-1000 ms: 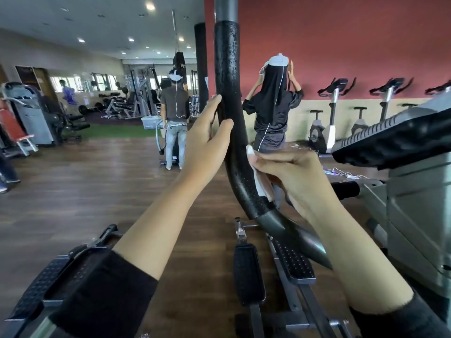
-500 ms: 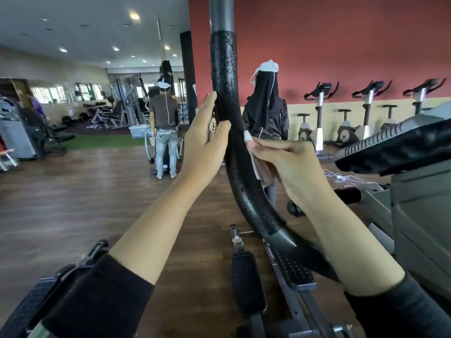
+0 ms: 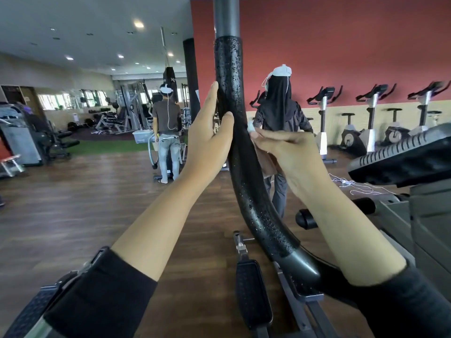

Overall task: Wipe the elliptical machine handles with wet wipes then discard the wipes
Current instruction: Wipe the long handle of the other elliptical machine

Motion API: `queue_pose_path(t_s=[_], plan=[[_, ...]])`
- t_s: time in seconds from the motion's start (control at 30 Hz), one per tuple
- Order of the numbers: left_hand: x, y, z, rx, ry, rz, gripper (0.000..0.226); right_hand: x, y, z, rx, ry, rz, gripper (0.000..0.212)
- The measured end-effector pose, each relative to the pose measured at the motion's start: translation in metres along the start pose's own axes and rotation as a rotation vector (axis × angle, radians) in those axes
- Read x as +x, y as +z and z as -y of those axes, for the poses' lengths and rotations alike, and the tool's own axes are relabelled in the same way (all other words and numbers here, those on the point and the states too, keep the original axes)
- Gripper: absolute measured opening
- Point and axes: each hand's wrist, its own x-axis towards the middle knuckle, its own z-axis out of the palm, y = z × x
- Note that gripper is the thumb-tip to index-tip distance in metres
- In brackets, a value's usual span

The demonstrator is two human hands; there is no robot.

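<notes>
Single head cam, wide-angle, looking forward and slightly down along both forearms. Handle [image 3: 234, 142] sits very close, dead centre, running off the top edge. Gym floor [image 3: 73, 203] and red wall [image 3: 341, 45] far behind. No second view.

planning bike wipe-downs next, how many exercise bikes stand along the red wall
3 clearly: one right of the person in black, one further right, one at the far right. A fourth may hide behind that person.
</notes>
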Motion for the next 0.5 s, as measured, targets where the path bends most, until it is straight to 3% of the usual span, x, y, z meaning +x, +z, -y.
queue_pose_path(t_s=[0.23,0.3,0.5], plan=[[0.014,0.001,-0.004,0.023,0.022,-0.016,0.057,0.038,0.021,0.018,-0.001,-0.059,-0.054,0.011],[0.018,-0.001,-0.003,0.029,0.056,-0.022,0.058,0.037,0.021,0.017,0.013,-0.06,-0.03,0.003],[0.022,-0.002,-0.008,0.043,0.084,-0.02,0.058,0.028,0.009,0.01,0.047,-0.034,0.017,0.007]])
